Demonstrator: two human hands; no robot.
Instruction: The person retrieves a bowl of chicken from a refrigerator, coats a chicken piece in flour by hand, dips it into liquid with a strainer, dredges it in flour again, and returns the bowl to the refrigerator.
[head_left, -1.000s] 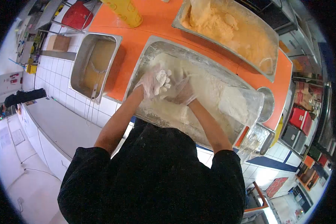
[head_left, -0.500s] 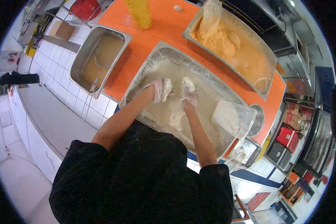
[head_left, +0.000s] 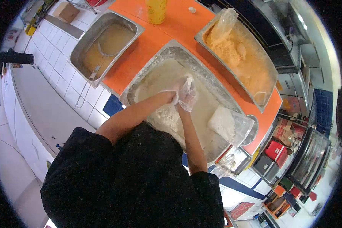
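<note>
Both hands wear thin clear plastic gloves dusted with white flour. My left hand [head_left: 172, 95] and my right hand [head_left: 187, 95] are pressed together above a large metal tray [head_left: 131, 85] of flour [head_left: 205, 102]. Their fingers are closed around each other, whitened with flour and partly blurred. Whatever lies between the palms is hidden, so I cannot make it out. A heap of clumpy flour [head_left: 167, 117] sits under my left wrist. To the right, a clear plastic bag with white flour [head_left: 223, 123] lies in the tray.
A metal pan of cloudy liquid [head_left: 116, 40] with a wire-handled strainer [head_left: 96, 70] stands left. Behind, a tray of orange powder [head_left: 254, 70] holds a plastic bag [head_left: 224, 22]. A yellow container [head_left: 156, 11] and a round metal bowl [head_left: 253, 133] are on the orange table [head_left: 182, 19].
My hands were apart, each with a floury white clump at the fingers. They have come together, the left moving right toward the other. The camera view has shifted slightly.
</note>
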